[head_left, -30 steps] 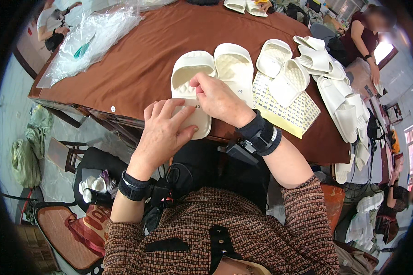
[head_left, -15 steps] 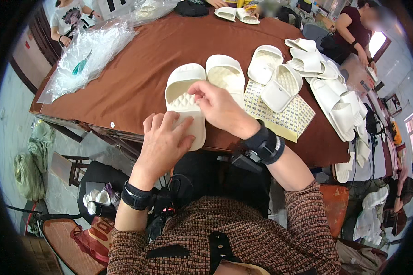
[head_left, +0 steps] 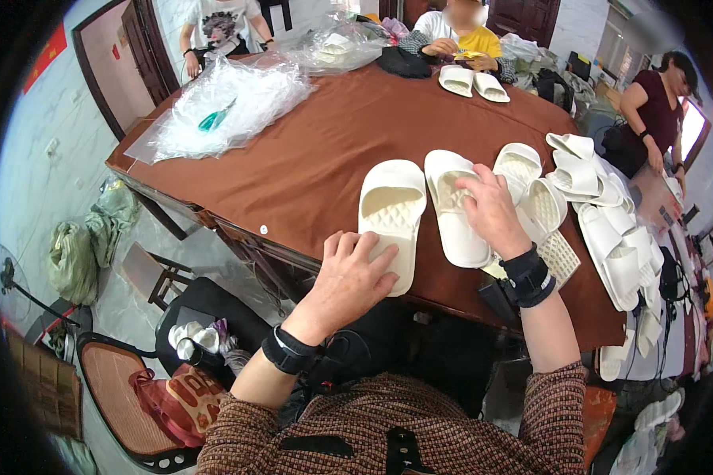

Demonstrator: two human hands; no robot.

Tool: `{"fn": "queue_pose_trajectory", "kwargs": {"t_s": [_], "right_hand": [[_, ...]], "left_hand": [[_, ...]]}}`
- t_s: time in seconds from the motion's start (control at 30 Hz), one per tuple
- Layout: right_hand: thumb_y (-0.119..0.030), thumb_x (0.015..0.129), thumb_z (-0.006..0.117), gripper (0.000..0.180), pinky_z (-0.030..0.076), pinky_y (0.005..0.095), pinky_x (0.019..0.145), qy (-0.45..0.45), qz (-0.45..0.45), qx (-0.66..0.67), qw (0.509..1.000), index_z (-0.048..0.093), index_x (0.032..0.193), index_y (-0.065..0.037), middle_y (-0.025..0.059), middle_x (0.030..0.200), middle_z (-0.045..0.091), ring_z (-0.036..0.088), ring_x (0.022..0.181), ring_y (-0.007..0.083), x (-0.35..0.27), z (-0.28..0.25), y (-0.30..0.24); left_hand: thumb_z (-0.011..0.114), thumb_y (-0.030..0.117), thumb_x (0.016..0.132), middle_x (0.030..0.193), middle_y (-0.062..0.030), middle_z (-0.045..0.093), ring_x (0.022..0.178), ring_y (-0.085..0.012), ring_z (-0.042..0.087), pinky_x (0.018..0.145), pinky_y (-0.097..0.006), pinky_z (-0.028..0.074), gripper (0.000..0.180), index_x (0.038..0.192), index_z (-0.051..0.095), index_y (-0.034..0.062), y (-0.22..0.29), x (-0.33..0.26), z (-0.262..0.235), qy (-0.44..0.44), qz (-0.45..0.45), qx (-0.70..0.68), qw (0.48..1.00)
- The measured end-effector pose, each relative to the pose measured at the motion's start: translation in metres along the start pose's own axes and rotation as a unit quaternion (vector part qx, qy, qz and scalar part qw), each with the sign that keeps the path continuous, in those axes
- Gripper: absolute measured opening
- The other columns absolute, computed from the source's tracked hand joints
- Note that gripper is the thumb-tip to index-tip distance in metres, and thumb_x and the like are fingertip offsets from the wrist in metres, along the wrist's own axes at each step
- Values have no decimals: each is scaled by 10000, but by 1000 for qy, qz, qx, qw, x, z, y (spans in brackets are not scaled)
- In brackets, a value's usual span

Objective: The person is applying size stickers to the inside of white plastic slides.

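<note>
Two white slippers lie side by side at the near edge of the brown-covered table. Over the heel of the left slipper (head_left: 390,207) rests my left hand (head_left: 345,277), fingers spread and thumb at the heel's side. My right hand (head_left: 495,212) is over the right slipper (head_left: 461,229), its fingers bent and apart near the footbed; I see nothing held in it. Just beyond, another pair of white slippers (head_left: 545,207) partly covers sheets of small printed labels (head_left: 564,265), which my right wrist and forearm partly hide.
Many white slippers (head_left: 610,253) are heaped along the right edge of the brown table (head_left: 309,174). Clear plastic bags (head_left: 238,99) with a green-handled tool lie far left. Another pair (head_left: 474,83) stands before a seated person. Two more people stand around; a chair (head_left: 115,380) is lower left.
The view has shifted, showing more of the room. My right hand has gone from the left slipper to the right one. My left hand stays at the left slipper, nearer its heel.
</note>
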State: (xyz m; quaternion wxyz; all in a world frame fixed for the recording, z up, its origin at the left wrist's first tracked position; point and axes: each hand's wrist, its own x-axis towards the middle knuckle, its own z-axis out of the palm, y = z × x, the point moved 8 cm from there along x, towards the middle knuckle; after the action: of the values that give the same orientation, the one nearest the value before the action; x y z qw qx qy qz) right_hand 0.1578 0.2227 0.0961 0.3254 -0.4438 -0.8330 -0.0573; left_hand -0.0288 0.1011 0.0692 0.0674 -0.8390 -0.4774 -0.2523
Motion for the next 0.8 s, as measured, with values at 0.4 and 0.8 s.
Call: {"fn": "queue_pose_trajectory", "kwargs": {"t_s": [0.4, 0.8], "right_hand": [[-41, 782, 558, 175, 460, 426, 830, -23, -2, -115, 993, 585, 944, 20, 163, 1053, 587, 541, 935, 326, -6, -15, -10], [-55, 832, 560, 137, 458, 430, 842, -48, -37, 68, 996, 619, 937, 9, 154, 978, 627, 567, 924, 335, -27, -50, -47]], "left_hand": [[654, 216, 837, 1157, -126, 545, 1092, -330, 498, 961, -469, 372, 364, 1187, 632, 118, -1, 1, 1, 9, -10, -19, 1000], [683, 170, 807, 1174, -114, 551, 1090, -341, 502, 954, -463, 390, 330, 1125, 657, 85, -7, -1, 2, 16, -36, -43, 998]]}}
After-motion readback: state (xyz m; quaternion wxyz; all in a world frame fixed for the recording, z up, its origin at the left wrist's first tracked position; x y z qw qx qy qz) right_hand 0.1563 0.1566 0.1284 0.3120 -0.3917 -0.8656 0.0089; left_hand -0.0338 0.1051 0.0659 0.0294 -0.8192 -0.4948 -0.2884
